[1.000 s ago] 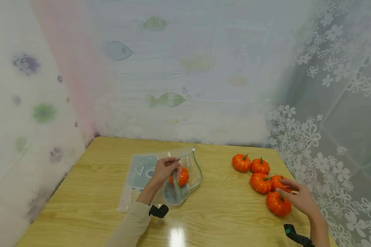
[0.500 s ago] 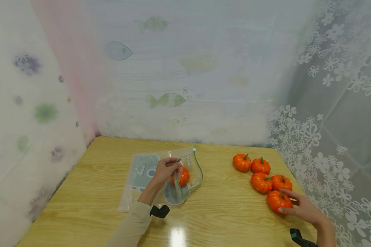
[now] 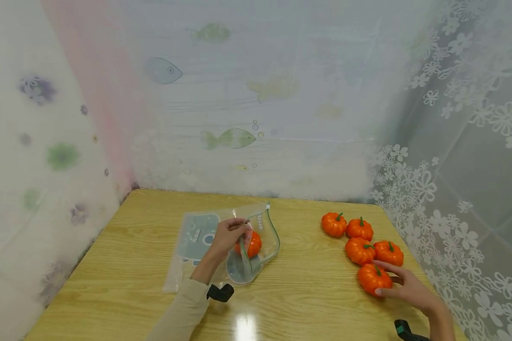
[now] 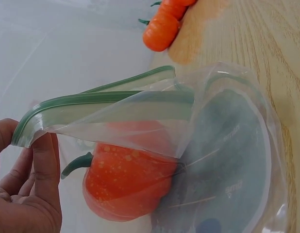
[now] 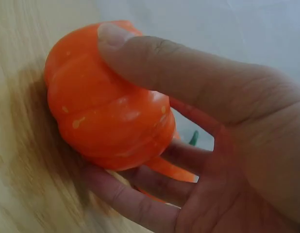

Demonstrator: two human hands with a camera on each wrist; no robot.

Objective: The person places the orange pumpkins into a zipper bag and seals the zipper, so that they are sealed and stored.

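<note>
Left hand (image 3: 227,237) pinches clear green-rimmed plastic bag (image 3: 268,237) — ribbed orange pumpkin (image 4: 123,182) inside. Right hand (image 3: 411,288) grips second ribbed orange pumpkin (image 3: 370,279) — head view, 4 o'clock

Soft, muted light, white glare on the near tabletop (image 3: 298,303), right wrist view dimmer and softer

A pale curtain (image 3: 307,163) with fish (image 3: 237,138) hangs at twelve o'clock, white flowers (image 3: 431,187) show at three, and a yellow wood worktop (image 3: 300,296) lies at six.

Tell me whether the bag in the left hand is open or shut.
Open: the left hand pinches one green edge of the bag, and the opposite edge stands apart.
</note>
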